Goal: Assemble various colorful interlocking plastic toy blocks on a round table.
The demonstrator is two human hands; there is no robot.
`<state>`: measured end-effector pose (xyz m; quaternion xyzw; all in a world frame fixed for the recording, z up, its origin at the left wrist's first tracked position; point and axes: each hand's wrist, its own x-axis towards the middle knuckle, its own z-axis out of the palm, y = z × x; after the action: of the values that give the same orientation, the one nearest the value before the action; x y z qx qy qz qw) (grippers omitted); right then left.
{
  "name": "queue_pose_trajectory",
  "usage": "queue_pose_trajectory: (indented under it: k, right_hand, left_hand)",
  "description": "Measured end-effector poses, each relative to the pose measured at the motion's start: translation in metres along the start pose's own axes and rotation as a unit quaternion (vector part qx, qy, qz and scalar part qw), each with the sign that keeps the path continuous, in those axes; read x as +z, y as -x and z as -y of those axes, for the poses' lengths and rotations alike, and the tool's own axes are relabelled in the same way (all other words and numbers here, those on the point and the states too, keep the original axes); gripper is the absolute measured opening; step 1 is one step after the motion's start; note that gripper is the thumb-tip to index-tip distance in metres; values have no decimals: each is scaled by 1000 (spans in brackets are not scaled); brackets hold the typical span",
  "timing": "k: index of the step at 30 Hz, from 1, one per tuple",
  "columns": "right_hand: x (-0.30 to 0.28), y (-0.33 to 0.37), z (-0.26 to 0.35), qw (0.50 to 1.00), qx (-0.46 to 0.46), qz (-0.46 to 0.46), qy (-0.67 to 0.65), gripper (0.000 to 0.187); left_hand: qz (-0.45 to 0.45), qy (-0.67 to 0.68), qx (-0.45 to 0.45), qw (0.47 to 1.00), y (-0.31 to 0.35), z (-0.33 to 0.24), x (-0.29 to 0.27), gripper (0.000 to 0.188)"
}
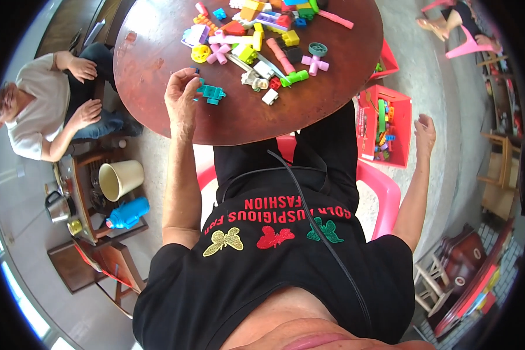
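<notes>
My left hand (182, 96) is over the near left part of a round brown table (157, 119), its fingers bent together. Its thumb and fingertips are at the left end of a teal toy building block (212, 93), which looks like a small wheeled base. A tiny dark blue bit shows beside the fingertips; its shape is mostly hidden. My right hand (425, 133) hangs out to the right of the table, beyond a red box (407, 125). Its fingers are loosely curled and apart, with nothing seen in them.
Mixed building blocks (256, 44) are heaped across the table's far middle, with a white block (269, 97) nearest me. The red box on the floor holds more blocks. A seated person (52, 105) is at the left, near a cream bucket (121, 179) and blue bottle (128, 213).
</notes>
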<state>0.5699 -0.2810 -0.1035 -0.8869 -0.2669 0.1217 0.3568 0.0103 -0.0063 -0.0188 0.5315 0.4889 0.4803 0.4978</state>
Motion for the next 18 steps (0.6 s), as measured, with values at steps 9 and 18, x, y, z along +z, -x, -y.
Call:
queue_pose_trajectory:
  k: [9,18]
  right_hand:
    - [100,16,269,871,-481,78,-69,35]
    - [197,65,358,879,-392,203,179,71]
  left_hand:
    - [27,19,4,999,-3,-11,7,16]
    - [24,29,8,999,11,-26,-3,13]
